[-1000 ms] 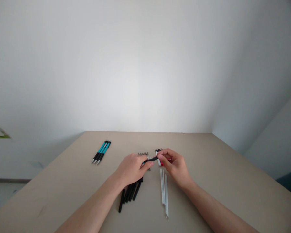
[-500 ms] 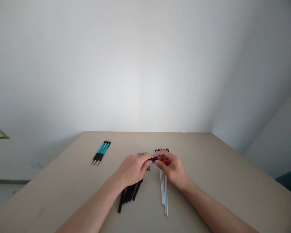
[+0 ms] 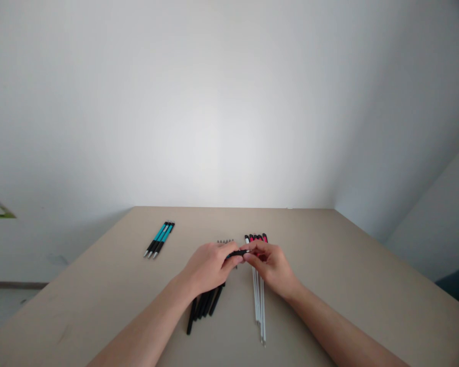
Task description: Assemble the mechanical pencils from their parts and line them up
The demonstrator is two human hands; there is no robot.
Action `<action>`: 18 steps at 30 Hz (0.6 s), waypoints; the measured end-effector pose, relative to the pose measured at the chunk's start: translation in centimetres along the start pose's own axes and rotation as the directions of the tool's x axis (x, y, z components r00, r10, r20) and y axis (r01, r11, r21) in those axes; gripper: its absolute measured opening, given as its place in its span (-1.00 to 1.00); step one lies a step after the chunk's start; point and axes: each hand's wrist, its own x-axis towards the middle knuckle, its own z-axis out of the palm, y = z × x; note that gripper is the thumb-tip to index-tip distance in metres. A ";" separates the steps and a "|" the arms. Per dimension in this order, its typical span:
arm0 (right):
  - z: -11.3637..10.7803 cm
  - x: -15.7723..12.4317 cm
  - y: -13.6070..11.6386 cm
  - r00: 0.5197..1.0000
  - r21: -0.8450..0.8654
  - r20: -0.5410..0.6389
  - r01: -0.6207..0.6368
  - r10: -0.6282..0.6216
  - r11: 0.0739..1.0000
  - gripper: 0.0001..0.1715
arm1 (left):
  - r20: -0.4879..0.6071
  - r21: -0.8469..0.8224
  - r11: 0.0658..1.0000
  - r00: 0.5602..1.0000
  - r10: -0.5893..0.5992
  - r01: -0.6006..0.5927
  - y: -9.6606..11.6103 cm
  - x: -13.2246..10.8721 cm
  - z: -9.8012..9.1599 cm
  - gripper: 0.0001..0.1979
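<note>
A pen with a black grip (image 3: 237, 253) lies crosswise in my left hand (image 3: 210, 262), whose thumb and fingers are closed round it. A trace of blue shows on its barrel near my fingers. At its right end, my right hand (image 3: 270, 262) pinches a small silvery pen tip, mostly hidden by the fingertips. Under my left hand lie several black tubes (image 3: 204, 305), their upper ends covered. Several small grey metal pieces (image 3: 225, 241) stand out in a row behind it. Thin white refills (image 3: 259, 311) extend below my right hand.
Three assembled pens with turquoise barrels and black grips (image 3: 159, 239) lie side by side at the back left of the beige table (image 3: 321, 255). Black-and-red pen parts (image 3: 256, 237) lie behind my right hand. A white wall (image 3: 229, 127) rises at the table's far edge.
The pen's black grip now shows more between my hands, and a silvery bit appears at its right end. My fingers have shifted slightly; the things on the table stay put.
</note>
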 end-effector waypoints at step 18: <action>-0.4 0.0 -1.0 0.990 -0.285 0.049 0.142 -0.134 0.948 -0.77 | -0.008 0.067 0.997 0.999 0.050 -0.050 -0.1 -0.1 0.0 -0.80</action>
